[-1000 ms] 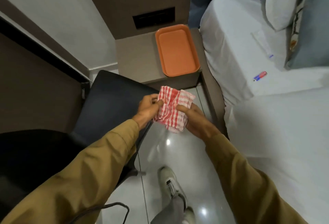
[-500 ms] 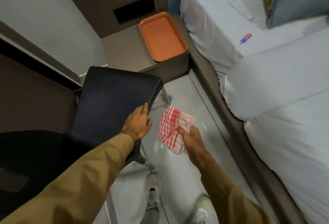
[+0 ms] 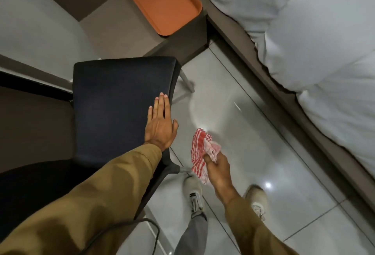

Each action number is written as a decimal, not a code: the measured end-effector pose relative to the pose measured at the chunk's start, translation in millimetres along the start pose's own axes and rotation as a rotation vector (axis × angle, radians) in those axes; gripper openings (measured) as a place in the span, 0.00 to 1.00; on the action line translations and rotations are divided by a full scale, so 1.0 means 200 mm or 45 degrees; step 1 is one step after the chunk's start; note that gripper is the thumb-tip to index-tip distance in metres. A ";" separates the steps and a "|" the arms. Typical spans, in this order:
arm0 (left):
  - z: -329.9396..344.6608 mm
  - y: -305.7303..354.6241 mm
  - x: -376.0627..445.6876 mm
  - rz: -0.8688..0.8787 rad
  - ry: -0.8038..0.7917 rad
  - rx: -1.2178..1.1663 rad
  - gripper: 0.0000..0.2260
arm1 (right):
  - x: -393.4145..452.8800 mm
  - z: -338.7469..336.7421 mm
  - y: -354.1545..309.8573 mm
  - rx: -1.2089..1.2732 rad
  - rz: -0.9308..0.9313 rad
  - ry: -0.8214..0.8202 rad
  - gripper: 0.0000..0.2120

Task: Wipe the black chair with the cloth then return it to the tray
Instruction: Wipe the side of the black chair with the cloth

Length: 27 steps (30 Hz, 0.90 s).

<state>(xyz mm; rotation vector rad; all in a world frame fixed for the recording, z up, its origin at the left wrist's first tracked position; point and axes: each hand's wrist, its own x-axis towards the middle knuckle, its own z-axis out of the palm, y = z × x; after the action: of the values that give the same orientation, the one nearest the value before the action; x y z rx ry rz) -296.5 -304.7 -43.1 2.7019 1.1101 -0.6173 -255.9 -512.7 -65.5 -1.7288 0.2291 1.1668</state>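
Note:
The black chair (image 3: 113, 104) stands at the left centre, its seat facing up. My left hand (image 3: 161, 125) lies flat on the seat's right edge, fingers stretched out and holding nothing. My right hand (image 3: 217, 163) hangs over the floor to the right of the chair, shut on the bunched red-and-white checked cloth (image 3: 202, 153). The cloth is clear of the chair. An orange tray (image 3: 162, 1) sits on the brown bedside table (image 3: 113, 25) at the top, beyond the chair.
A bed with white bedding (image 3: 314, 41) runs along the right side, its brown base (image 3: 263, 84) bordering the glossy tiled floor (image 3: 253, 133). My two shoes (image 3: 194, 194) stand on the tiles below. A dark cable (image 3: 146, 222) loops near the chair's front.
My left hand let go of the cloth, moved onto the chair seat and flattened out. My right hand carried the cloth down and right over the floor. The camera tilted downward.

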 end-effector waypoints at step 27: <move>0.44 -0.07 0.11 0.081 0.432 0.137 0.35 | 0.04 0.28 0.57 -0.069 -0.213 0.031 0.15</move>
<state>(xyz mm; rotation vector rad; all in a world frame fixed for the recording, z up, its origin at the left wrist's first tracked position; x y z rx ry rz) -319.2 -307.1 -132.9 3.0009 1.0813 -0.2169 -355.6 -519.7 -145.0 -1.7740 0.0660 1.0388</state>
